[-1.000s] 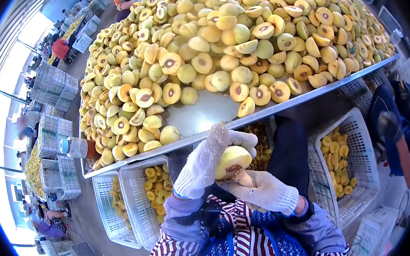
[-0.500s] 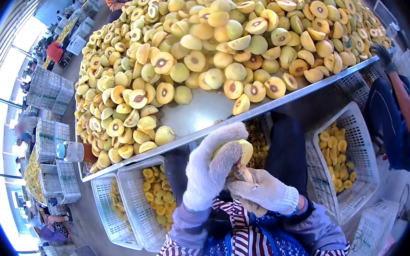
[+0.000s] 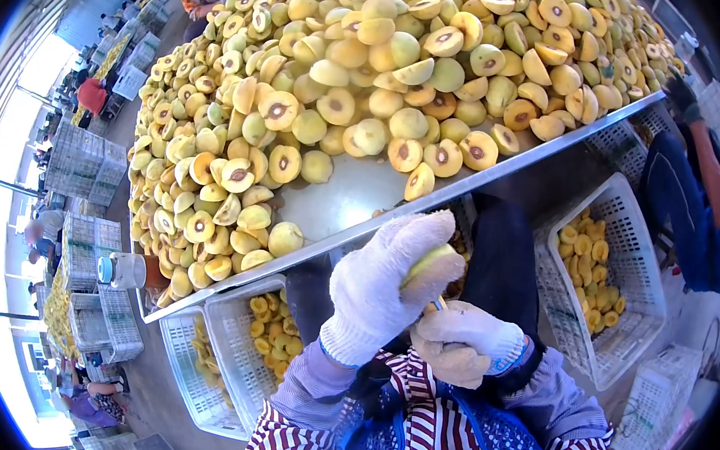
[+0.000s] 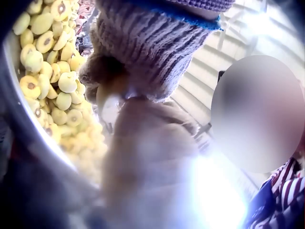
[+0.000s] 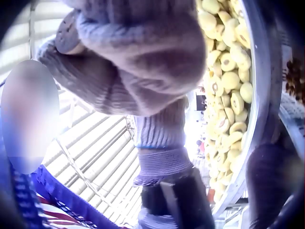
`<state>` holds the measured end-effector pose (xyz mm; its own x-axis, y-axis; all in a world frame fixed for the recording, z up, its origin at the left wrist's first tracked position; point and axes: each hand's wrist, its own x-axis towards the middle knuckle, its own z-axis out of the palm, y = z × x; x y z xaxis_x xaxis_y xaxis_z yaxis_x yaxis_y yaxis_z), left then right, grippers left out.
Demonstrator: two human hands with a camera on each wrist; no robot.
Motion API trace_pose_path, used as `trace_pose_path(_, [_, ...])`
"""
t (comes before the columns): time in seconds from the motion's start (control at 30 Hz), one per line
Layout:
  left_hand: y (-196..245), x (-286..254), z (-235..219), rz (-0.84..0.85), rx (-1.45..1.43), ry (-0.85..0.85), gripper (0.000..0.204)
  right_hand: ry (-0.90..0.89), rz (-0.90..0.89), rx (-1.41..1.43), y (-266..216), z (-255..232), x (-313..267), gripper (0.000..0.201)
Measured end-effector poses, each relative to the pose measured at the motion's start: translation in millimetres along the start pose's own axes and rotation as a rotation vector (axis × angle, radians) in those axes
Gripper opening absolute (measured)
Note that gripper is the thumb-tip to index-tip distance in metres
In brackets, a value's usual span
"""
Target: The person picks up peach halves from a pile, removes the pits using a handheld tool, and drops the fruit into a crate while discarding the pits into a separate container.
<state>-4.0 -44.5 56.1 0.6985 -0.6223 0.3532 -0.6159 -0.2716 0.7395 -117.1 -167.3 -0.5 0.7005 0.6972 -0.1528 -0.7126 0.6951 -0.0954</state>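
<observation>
- While you sit close against its near edge, a heap of halved fruit (image 3: 362, 90) spreads over a broad metal table (image 3: 341, 194), yellow to green, many cut faces showing brown, rough centres; one bare patch of the smooth top shines near you.
- Below that edge, a white plastic crate (image 3: 235, 359) to your left and another crate (image 3: 645, 256) to your right have perforated walls and hold yellow fruit pieces.
- Your left hand (image 3: 372, 289), in a pale, ribbed knit glove, is curled around one fruit half, thumb and fingers closing on it from the sides; it is held up just in front of the table's edge.
- Your right hand (image 3: 465, 339), in a matching glove with a duller, worn surface, sits just beside and below, fingers folded in around a slim tool.
- That fruit half (image 3: 428, 267) lies between your left thumb and fingers, above your right hand; it is tilted, with greenish-yellow, smooth skin on the rounded side and a browner cut side, partly hidden by the glove.
- The slim tool (image 3: 439, 303) shows only a thin, straight length pointing up at the fruit; whether its tip touches, you cannot tell.
</observation>
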Motion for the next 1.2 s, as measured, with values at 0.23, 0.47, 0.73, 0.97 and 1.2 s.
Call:
trace_pose_path(0.23, [-7, 6, -5, -0.280, -0.517, -0.217, 0.040, -0.161, -0.071, 0.143, 3, 5, -3, 0.029])
trace_pose_path(0.47, [-23, 0, 1, -0.038, -0.569, -0.192, 0.041, -0.130, 0.030, 0.457, 10, 5, -4, 0.026])
trace_pose_path(0.73, [-20, 12, -2, 0.315, -0.263, -0.138, 0.040, -0.305, 0.004, 0.567, 22, -5, -1, 0.029])
trace_pose_path(0.97, [-2, -13, 10, -0.345, -1.039, -0.084, 0.056, -0.303, 0.021, 0.417, 15, 3, 2, 0.025])
trace_pose_path(1.2, [-5, -19, 19, -0.727, -1.469, 0.128, 0.062, -0.274, -0.037, 0.032, 14, -5, -4, 0.023])
